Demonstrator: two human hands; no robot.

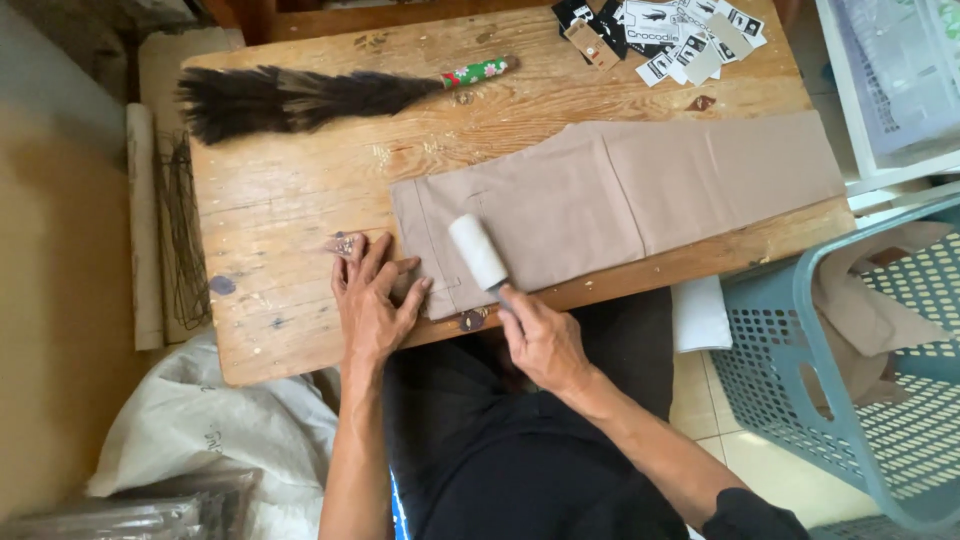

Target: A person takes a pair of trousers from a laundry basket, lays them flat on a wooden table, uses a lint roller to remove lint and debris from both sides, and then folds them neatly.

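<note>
Head view. Nearest the camera, lower centre of frame: the person's dark-clothed lap, with both forearms reaching up to the counter (290,330) edge.

Right hand (543,340), centre frame: grip clamped on the handle of a lint roller (478,251), whose white drum lies on the near left end of the trousers (620,190). Left hand (372,298), just left of it: fingers spread and apart, holding nothing, palm on the wood and fingertips touching the trousers' corner.

The beige trousers lie folded flat across the right half of the counter, the far end at the right edge.

Judgement: the flat left hand should pin the cloth firmly, so the drum does not drag or ruck it. Strokes are best kept straight, overlapping and away from the pinning hand, with the drum fully flat on the fabric.

Elsewhere: feather duster (290,98) upper left; paper tags (665,35) top centre; blue basket (860,380) lower right, holding beige cloth.
</note>
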